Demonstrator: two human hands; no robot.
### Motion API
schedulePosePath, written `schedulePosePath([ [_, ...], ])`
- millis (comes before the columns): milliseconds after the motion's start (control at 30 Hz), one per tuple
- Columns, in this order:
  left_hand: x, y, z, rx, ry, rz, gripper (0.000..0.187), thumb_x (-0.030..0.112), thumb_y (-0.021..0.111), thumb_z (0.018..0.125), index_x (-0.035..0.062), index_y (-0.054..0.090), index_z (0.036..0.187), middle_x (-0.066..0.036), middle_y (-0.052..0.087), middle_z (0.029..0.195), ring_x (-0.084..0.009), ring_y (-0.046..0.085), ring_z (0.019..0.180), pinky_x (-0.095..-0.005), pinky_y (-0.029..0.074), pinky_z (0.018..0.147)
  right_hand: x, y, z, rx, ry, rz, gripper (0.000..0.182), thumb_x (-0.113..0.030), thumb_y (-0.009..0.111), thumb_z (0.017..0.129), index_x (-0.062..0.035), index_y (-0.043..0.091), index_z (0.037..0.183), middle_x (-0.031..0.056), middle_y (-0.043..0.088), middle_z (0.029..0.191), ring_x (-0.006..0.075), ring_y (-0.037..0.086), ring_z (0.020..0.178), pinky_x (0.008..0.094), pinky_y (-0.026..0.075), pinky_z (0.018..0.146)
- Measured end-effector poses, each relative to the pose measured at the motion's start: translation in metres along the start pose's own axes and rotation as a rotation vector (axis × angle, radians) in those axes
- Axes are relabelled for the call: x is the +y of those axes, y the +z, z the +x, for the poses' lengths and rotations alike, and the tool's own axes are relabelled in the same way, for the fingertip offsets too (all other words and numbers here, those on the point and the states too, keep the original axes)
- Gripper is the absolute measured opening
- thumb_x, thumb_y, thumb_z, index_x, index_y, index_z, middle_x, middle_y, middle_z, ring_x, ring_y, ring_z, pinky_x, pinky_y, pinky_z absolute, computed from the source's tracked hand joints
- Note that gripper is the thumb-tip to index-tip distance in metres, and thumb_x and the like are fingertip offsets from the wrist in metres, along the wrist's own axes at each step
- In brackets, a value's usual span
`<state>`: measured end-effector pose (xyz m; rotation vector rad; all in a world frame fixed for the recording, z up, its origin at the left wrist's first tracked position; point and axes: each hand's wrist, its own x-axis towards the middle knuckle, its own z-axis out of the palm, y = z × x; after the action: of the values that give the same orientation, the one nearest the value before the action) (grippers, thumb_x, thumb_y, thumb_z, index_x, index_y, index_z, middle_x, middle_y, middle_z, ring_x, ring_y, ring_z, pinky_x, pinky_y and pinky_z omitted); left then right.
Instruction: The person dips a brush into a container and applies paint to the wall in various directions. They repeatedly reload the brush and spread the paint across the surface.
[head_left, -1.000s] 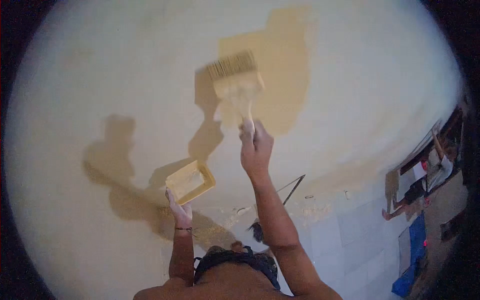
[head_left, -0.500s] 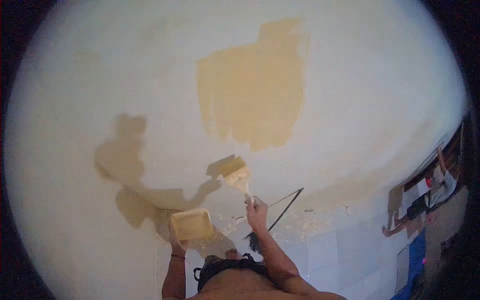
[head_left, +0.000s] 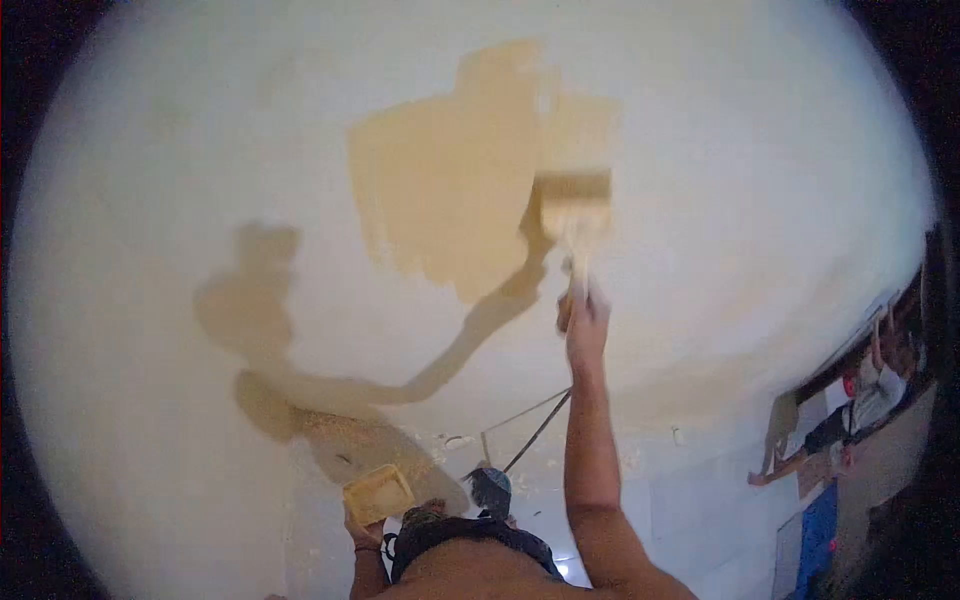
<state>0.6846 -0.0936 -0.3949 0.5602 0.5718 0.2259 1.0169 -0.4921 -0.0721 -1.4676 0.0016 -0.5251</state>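
With fingers closed round its handle, my right hand [head_left: 587,318] holds a wide paintbrush [head_left: 577,212]. The bristles lie against the pale wall [head_left: 740,190], at the right side of a yellow painted patch [head_left: 440,180]; they are a little blurred. Low in the view, my left hand [head_left: 364,528] grips the edge of a shallow yellow tray [head_left: 379,493] close to my body. What is inside the tray is hard to make out.
A broom-like tool with a dark head [head_left: 490,490] stands near my feet, its long handle leaning to the wall. Pale splatter marks the wall's foot. At far right another person [head_left: 870,400] stands by a blue sheet [head_left: 817,530]. My shadow falls on the wall.
My right hand has risen to the right with the paintbrush, from below the patch onto the wall. Fresh yellow paint shows on the patch's right. The tray is slightly lower.
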Motion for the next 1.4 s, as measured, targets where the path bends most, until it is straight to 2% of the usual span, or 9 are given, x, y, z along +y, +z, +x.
schedulePosePath([
  [167,-0.009,-0.008,0.014,-0.054,0.149,0.104,0.062,0.055,0.049,0.099,0.0114,0.049,0.143,-0.012,0.058,0.137,-0.0342,0.059,0.121,-0.0533,0.052,0.096,0.194,-0.037,-0.14,0.082,0.251,-0.162,0.027,-0.029,0.058,0.102,-0.0049,0.066,0.094,-0.0049,0.044,0.058,0.0045,0.041,0.048,0.0233,0.031,0.043],
  [267,-0.008,-0.014,0.02,-0.089,0.186,0.088,0.062,0.055,0.05,0.099,0.012,0.048,0.144,-0.012,0.056,0.138,-0.0334,0.057,0.123,-0.0522,0.051,0.099,0.161,-0.026,-0.18,0.143,0.143,-0.19,0.029,-0.029,0.057,0.103,-0.0048,0.064,0.089,-0.0042,0.045,0.059,0.0047,0.041,0.05,0.0231,0.032,0.044],
  [500,-0.012,-0.005,0.043,-0.085,0.129,0.012,0.062,0.054,0.05,0.1,0.0123,0.045,0.146,-0.013,0.053,0.141,-0.0343,0.057,0.123,-0.0529,0.052,0.099,-0.009,0.013,-0.033,0.092,-0.009,0.102,0.04,-0.034,0.051,0.105,-0.0016,0.057,0.083,-0.0008,0.048,0.064,0.0068,0.042,0.058,0.0265,0.035,0.051],
  [833,-0.017,-0.025,0.038,-0.095,0.15,0.097,0.057,0.053,0.046,0.101,0.0131,0.051,0.141,-0.011,0.058,0.137,-0.0325,0.059,0.122,-0.0504,0.05,0.1,0.224,-0.046,-0.172,0.153,0.187,-0.387,0.043,-0.036,0.057,0.103,-0.0015,0.059,0.076,-0.0009,0.049,0.061,0.0097,0.046,0.057,0.0288,0.037,0.052],
  [933,-0.013,-0.051,0.022,-0.094,0.121,0.075,0.058,0.054,0.046,0.101,0.0135,0.051,0.141,-0.011,0.059,0.137,-0.0317,0.06,0.121,-0.0505,0.052,0.097,0.185,-0.038,-0.207,0.197,0.251,-0.275,0.042,-0.035,0.059,0.102,-0.0006,0.06,0.078,-0.0005,0.051,0.062,0.0101,0.047,0.058,0.0283,0.038,0.053],
  [1067,-0.009,-0.072,0.021,0.007,-0.004,0.072,0.059,0.055,0.047,0.1,0.0129,0.051,0.141,-0.012,0.059,0.136,-0.0317,0.061,0.119,-0.0509,0.055,0.093,0.079,-0.01,-0.094,0.212,-0.227,-0.313,0.039,-0.032,0.052,0.104,-0.003,0.055,0.079,-0.0026,0.045,0.06,0.0082,0.042,0.052,0.0266,0.033,0.047],
  [1200,-0.013,-0.096,0.016,0.021,0.027,0.017,0.061,0.056,0.046,0.1,0.0122,0.05,0.141,-0.013,0.057,0.139,-0.0343,0.062,0.118,-0.0524,0.056,0.092,0.011,0.015,-0.022,0.115,-0.114,0.099,0.041,-0.036,0.051,0.105,-0.0068,0.052,0.075,-0.0033,0.043,0.059,0.0059,0.04,0.051,0.0247,0.031,0.046],
  [1333,-0.025,-0.127,0.014,-0.01,0.278,0.393,0.059,0.052,0.049,0.1,0.0106,0.049,0.141,-0.013,0.057,0.14,-0.0351,0.063,0.116,-0.0516,0.056,0.092,0.055,-0.001,-0.039,0.091,-0.133,-0.108,0.044,-0.036,0.05,0.106,-0.0059,0.053,0.074,-0.0023,0.045,0.058,0.0079,0.042,0.05,0.0265,0.032,0.046],
  [1400,-0.021,-0.108,0.002,0.04,0.112,-0.083,0.06,0.049,0.052,0.099,0.0101,0.047,0.143,-0.013,0.056,0.139,-0.0339,0.062,0.118,-0.0509,0.056,0.092,0.093,-0.011,-0.088,0.09,-0.08,-0.241,0.049,-0.036,0.051,0.105,-0.003,0.052,0.07,0.0022,0.047,0.056,0.0133,0.044,0.05,0.0317,0.035,0.049],
])
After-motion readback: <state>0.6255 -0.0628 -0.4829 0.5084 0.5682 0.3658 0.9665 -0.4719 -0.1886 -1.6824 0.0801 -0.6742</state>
